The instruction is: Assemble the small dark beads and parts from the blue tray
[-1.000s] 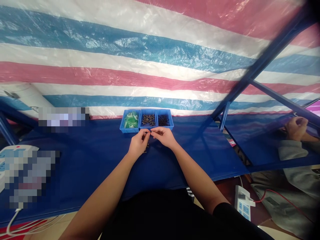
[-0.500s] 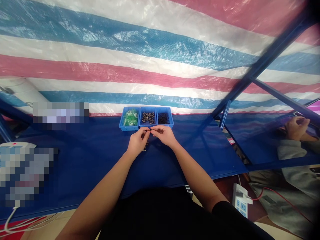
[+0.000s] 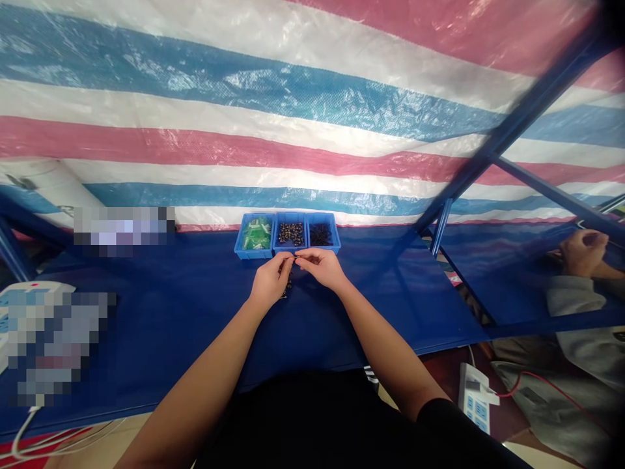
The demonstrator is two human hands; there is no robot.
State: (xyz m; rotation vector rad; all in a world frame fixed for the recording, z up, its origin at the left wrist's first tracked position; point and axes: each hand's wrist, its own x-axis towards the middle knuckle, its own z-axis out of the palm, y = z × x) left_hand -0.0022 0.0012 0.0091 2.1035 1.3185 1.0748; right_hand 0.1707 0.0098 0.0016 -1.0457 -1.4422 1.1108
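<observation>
My left hand (image 3: 269, 279) and my right hand (image 3: 323, 267) meet fingertip to fingertip over the blue table, just in front of three blue bins. Each is closed in a pinch, and whatever lies between the fingers is too small to name. Beside my left hand's fingers, partly covered by them, lie several small brass-and-black parts (image 3: 288, 286) on the table. The left bin (image 3: 254, 254) holds green and clear plastic bags. In the middle bin (image 3: 290, 248) are small brass-coloured parts, and the right bin (image 3: 336, 242) contains small black pieces.
A white power strip (image 3: 46, 290) and a blurred-out item lie at the table's left. Blue frame posts (image 3: 488, 153) rise at the right, where a co-worker's hand (image 3: 583, 251) and grey sleeve show. Another power strip (image 3: 474, 398) sits below the table edge. Striped sheeting (image 3: 273, 143) hangs behind.
The whole view has shifted slightly, so the bins and table sit a little lower and further right. My hands keep their fingertip-to-fingertip pinch.
</observation>
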